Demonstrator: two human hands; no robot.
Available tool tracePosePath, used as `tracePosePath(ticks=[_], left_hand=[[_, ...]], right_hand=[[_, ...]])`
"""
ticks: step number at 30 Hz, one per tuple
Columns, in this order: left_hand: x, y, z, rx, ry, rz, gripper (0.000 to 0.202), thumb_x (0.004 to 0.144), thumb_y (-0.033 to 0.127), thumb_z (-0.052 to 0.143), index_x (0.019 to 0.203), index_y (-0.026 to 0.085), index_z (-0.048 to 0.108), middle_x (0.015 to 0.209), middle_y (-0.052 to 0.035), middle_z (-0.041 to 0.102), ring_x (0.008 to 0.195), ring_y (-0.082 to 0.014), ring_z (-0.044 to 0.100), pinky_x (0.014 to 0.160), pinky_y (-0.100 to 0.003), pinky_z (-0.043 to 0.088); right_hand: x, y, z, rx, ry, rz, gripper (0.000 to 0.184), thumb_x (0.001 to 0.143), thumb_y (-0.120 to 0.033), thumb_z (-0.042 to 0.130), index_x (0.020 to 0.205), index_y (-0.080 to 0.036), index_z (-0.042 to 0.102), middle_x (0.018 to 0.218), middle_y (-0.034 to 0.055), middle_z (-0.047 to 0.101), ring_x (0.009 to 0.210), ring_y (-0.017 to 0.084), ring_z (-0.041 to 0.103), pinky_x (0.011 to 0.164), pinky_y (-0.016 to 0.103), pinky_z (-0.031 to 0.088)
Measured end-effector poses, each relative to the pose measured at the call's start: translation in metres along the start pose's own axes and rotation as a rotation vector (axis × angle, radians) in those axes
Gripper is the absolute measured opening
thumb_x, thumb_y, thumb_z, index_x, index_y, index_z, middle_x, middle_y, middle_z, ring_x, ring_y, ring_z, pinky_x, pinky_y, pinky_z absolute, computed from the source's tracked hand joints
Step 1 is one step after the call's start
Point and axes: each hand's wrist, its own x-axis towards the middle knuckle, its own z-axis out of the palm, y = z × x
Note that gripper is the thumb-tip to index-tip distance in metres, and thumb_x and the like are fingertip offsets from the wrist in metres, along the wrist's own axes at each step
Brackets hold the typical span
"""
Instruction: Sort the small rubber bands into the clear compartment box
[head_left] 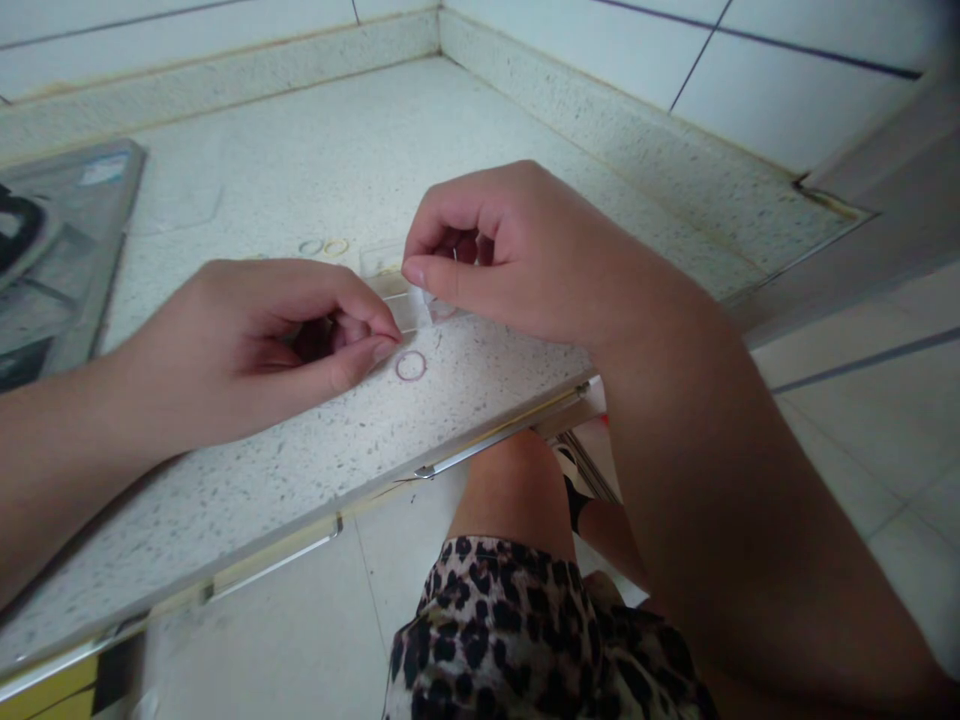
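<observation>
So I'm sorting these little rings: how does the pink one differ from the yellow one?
The pink ring lies this side of the clear box, by the left hand; the yellow ring lies farther back. Pink lies alone; yellow has a pale ring beside it. Both lie flat on the speckled counter.

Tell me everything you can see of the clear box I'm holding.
The clear box is small, flat and see-through, plastic by its look, with straight edges. It sits level, on or just above the counter. The left hand pinches its left end, the right hand its right end. Something pinkish shows through near the right end. Fingers hide whether it is open.
</observation>
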Motion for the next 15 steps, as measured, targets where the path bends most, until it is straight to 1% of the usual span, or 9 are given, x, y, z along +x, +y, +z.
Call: tracePosePath(ticks=[6,11,15], left_hand=[[-0.0007,-0.0012,0.0011,-0.005,0.022,-0.011,0.009,0.088,0.029,0.063,0.088,0.021,0.068,0.074,0.0054,0.069,0.066,-0.0051,0.065,0.052,-0.012,0.044],[-0.0013,-0.0023,0.001,0.007,0.015,-0.011,0.01,0.088,0.03,0.063,0.089,0.021,0.068,0.073,0.0063,0.067,0.063,-0.004,0.063,0.051,-0.013,0.043],[-0.0019,-0.0027,0.0004,-0.001,0.009,-0.01,0.007,0.087,0.027,0.065,0.089,0.022,0.069,0.075,0.0051,0.069,0.066,-0.0054,0.065,0.05,-0.013,0.043]], right_hand=[[-0.0006,-0.0001,-0.0009,-0.011,-0.001,-0.003,0.018,0.087,-0.025,0.056,0.088,-0.012,0.068,0.08,0.0011,0.064,0.07,0.006,0.05,0.064,0.02,0.034],[-0.0012,0.0002,-0.0021,-0.002,-0.006,-0.025,0.019,0.087,-0.025,0.056,0.089,-0.012,0.069,0.08,0.0011,0.063,0.07,0.006,0.05,0.063,0.02,0.035],[-0.0017,-0.0004,-0.0025,-0.016,-0.008,-0.022,0.018,0.087,-0.025,0.055,0.088,-0.013,0.068,0.082,0.0012,0.064,0.071,0.007,0.051,0.064,0.02,0.035]])
